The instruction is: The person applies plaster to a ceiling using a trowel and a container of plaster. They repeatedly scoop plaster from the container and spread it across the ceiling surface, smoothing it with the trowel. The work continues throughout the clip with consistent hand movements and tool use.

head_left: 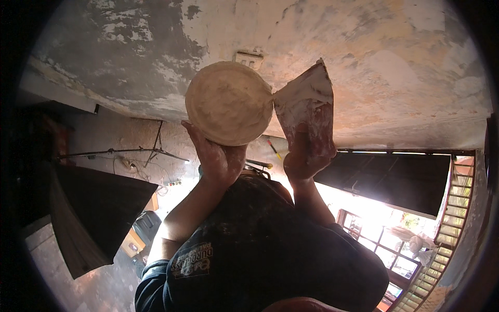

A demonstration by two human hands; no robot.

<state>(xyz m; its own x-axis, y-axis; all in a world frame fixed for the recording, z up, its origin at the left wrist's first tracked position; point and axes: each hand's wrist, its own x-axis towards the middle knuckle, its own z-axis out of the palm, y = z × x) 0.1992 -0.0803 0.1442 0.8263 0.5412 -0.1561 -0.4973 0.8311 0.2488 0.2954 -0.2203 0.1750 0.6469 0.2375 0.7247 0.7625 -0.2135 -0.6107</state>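
My left hand is raised and cups a round, shallow container of pale, wet-looking plaster from its near side. The plaster's surface is lumpy and its rim is coated. My right hand grips a wide putty knife whose blade is smeared with the same pale paste. One blade corner seems to meet the container's right rim; I cannot tell if they touch. The knife's handle is hidden in my fingers. Both hands are dusted with white.
A patchy, partly plastered wall spans the top, with a small socket plate behind the container. Dark panels hang at left and right. A thin pole stand, a grey case and a bright barred window lie further off.
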